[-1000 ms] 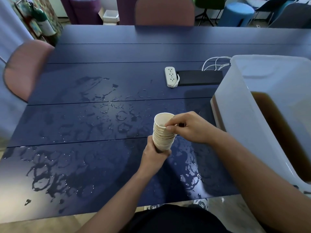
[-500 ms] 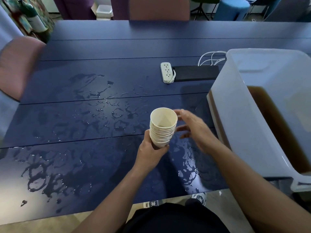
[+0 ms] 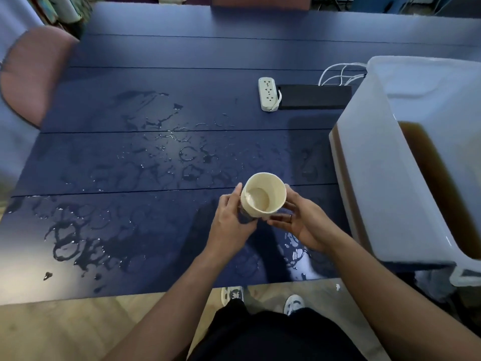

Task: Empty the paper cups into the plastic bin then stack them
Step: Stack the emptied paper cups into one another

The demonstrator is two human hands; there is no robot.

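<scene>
A stack of cream paper cups (image 3: 263, 195) stands upright between both hands over the near middle of the dark blue table (image 3: 182, 61); I look straight down into the empty top cup. My left hand (image 3: 230, 217) grips the stack's left side. My right hand (image 3: 299, 221) cups its right side, fingers curved under and around it. The translucent plastic bin (image 3: 369, 157) stands at the right, holding brown liquid in its lower part.
Puddles and ring marks of spilled liquid (image 3: 179, 152) cover the table's middle and front left. A white power strip (image 3: 268, 93), a black flat box (image 3: 315, 96) and white cables (image 3: 341, 72) lie behind the bin's left. A pink chair (image 3: 31, 71) stands at left.
My right hand left the stack's rim, opened beside it, then came back onto its right side. The stack shifted slightly nearer me and now shows its mouth from above.
</scene>
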